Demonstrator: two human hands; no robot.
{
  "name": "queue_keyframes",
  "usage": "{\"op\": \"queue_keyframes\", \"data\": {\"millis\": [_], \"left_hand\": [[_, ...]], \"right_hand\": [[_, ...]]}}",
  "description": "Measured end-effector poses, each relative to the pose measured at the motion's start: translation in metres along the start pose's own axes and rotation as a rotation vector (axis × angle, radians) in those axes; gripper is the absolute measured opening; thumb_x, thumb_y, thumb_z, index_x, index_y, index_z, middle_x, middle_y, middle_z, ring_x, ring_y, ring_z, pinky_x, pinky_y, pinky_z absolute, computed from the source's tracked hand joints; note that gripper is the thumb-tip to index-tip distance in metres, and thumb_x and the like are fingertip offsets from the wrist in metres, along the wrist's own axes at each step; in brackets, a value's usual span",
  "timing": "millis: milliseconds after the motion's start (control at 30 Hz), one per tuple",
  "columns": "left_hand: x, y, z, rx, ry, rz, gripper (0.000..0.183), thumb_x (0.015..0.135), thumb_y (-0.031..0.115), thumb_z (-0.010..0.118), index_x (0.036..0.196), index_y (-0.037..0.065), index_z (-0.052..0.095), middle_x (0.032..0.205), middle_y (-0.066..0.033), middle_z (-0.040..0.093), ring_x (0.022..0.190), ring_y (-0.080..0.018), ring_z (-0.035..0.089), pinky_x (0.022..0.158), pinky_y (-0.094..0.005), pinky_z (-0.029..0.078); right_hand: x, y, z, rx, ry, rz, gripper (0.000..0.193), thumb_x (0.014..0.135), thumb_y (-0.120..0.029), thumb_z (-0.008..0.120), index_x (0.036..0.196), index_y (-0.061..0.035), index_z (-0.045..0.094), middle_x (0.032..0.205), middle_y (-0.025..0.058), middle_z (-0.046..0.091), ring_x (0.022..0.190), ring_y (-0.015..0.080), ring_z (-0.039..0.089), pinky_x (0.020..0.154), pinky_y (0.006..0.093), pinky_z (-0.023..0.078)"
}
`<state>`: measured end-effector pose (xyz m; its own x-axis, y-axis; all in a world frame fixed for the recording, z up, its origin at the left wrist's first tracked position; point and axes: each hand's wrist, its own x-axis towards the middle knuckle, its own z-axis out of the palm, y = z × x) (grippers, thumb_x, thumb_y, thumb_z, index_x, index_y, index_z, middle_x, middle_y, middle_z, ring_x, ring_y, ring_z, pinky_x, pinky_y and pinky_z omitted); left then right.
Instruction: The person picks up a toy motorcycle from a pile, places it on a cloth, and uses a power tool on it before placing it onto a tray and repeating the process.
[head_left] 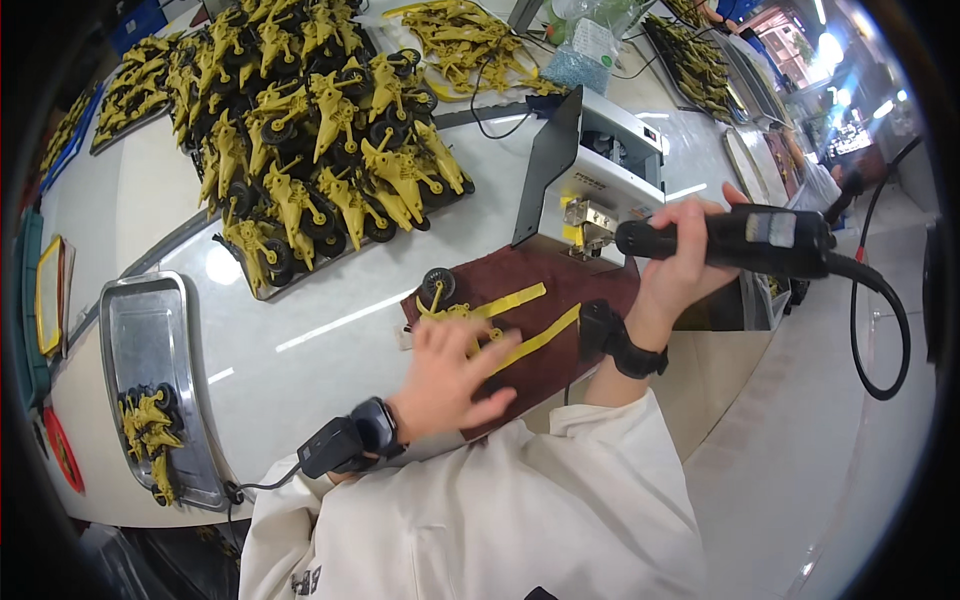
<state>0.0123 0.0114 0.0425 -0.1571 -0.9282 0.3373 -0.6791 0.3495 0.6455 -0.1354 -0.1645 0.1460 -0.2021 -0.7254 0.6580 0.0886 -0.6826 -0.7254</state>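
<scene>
My right hand (690, 250) grips a black electric screwdriver (775, 242), its tip end at the metal outlet of a white box-shaped screw feeder (622, 150). Below it, my left hand (450, 368) is spread with fingers apart over a yellow toy motorbike part (428, 308). A black wheel (438, 287) of that part shows past the fingers; the rest is mostly hidden under the hand. The part lies on a dark red cloth (560, 275) marked by two yellow strips (515, 300). Whether the left hand presses on the part I cannot tell.
A large stack of yellow toy motorbikes with black wheels (330, 130) stands at the back left. At the left, a metal tray (200, 430) holds several more. Yellow parts (470, 50) and a bag of blue beads (580, 68) lie behind the feeder. A black cable (895, 370) loops at the right.
</scene>
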Motion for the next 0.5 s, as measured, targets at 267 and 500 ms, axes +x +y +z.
{"op": "queue_keyframes", "data": {"millis": [267, 500], "left_hand": [[0.015, -0.023, 0.014, 0.155, -0.048, -0.023, 0.069, 0.066, 0.043, 0.071, 0.122, 0.008, 0.052, 0.127, -0.0154, 0.048, 0.126, -0.0425, 0.034, 0.101, -0.0530, 0.026], [0.023, -0.030, 0.021, 0.065, -0.123, 0.240, 0.049, 0.071, 0.030, 0.072, 0.111, 0.008, 0.057, 0.117, -0.0100, 0.054, 0.118, -0.0283, 0.047, 0.100, -0.0465, 0.033]], "right_hand": [[-0.006, 0.023, -0.006, -0.089, -0.121, 0.083, 0.035, 0.079, 0.003, 0.062, 0.109, 0.0063, 0.045, 0.067, 0.0066, 0.059, 0.056, 0.0112, 0.056, 0.061, 0.0238, 0.045], [-0.046, -0.022, -0.008, 0.123, -0.019, 0.260, 0.049, 0.077, -0.001, 0.057, 0.121, 0.0031, 0.036, 0.065, 0.0074, 0.050, 0.049, 0.0166, 0.049, 0.053, 0.0305, 0.044]]}}
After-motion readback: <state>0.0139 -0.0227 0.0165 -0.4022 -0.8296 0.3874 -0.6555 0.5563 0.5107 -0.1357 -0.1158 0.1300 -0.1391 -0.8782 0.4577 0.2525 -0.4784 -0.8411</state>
